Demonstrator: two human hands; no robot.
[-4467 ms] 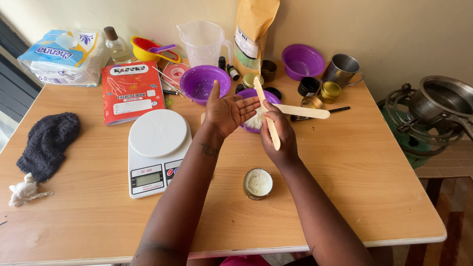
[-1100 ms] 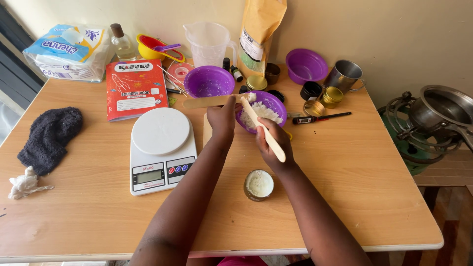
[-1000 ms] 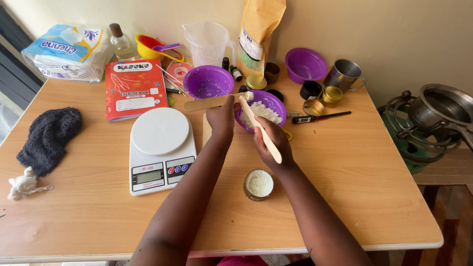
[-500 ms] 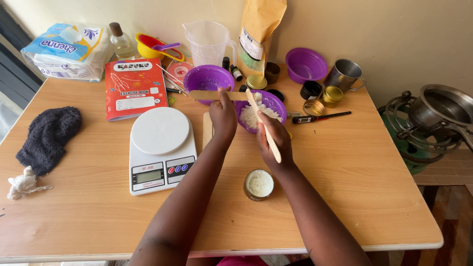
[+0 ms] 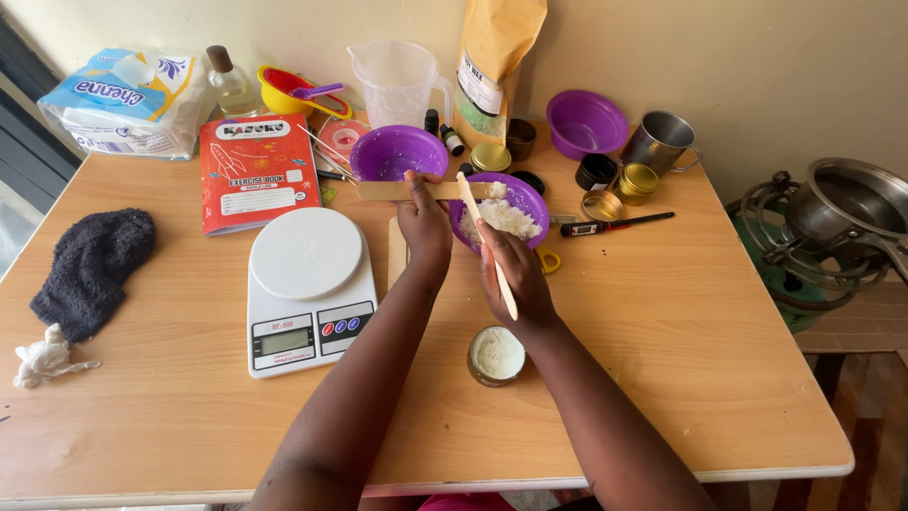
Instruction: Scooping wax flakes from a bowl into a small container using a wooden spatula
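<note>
Head view, against the earlier frames: you are no longer holding both hands up over the middle of the table; you are working them over the purple bowl of white flakes (image 5: 511, 213), and the flat stick in your left hand now lies level across the bowl's near-left rim.

Head view, now: your left hand (image 5: 424, 225) is closing around one wooden stick (image 5: 407, 190), held flat and pointing left toward the empty purple bowl (image 5: 397, 153). Your right hand (image 5: 515, 274) is gripping a second wooden stick (image 5: 484, 241), tilted, with its tip dipping into the flakes. The small tin (image 5: 496, 355), already holding white material, is standing on the table (image 5: 662, 322) just below your right wrist. The white scale (image 5: 305, 289) is sitting to the left, apart from both hands.

Judgement: you are scooping flakes between the two sticks. The next move is calling for a level lift and a short carry back to the tin, keeping the load from spilling.
</note>
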